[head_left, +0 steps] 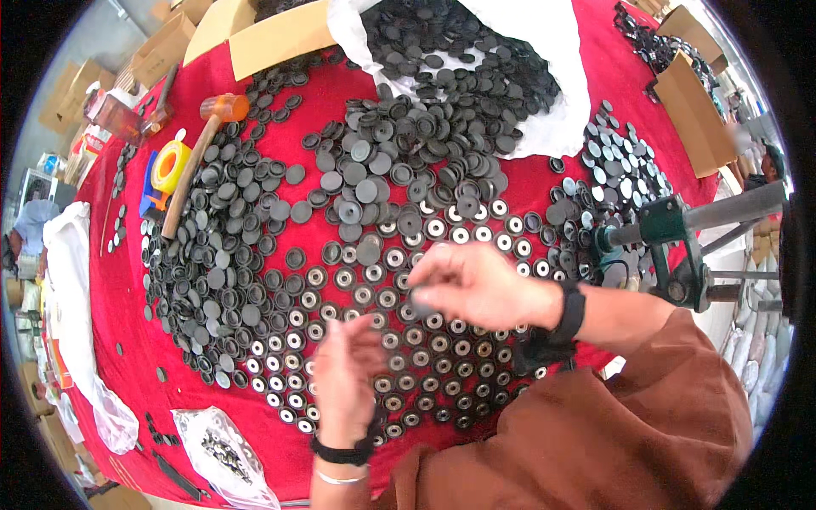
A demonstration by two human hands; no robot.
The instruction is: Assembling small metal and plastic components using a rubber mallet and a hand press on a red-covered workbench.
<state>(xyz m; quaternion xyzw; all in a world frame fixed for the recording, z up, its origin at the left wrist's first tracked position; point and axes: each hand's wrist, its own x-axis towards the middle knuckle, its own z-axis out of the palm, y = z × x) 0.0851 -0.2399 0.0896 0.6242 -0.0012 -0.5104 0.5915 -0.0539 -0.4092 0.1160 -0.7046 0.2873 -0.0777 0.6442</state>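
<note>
My right hand [480,285] is over the middle of the table, thumb and fingers drawn together on a small dark disc [418,306], apparently a black round cap, smeared by motion. Below and to its left, my left hand [347,370] hovers over the same area; blur hides whether its fingers hold anything. Under both hands, rows of black caps with silvery ring-shaped metal inserts [438,342] are spread on the red cloth [191,416]. Plain black caps [225,272] lie loose to the left, and a large heap of them [408,140] sits beyond my hands.
More caps spill from a white sack [557,127] at the back. At left lie a mallet [191,174] and a yellow tape roll [170,166]. Silvery discs [616,161] and a dark green metal press [671,229] are at right. A clear bag of small parts [223,450] lies front left.
</note>
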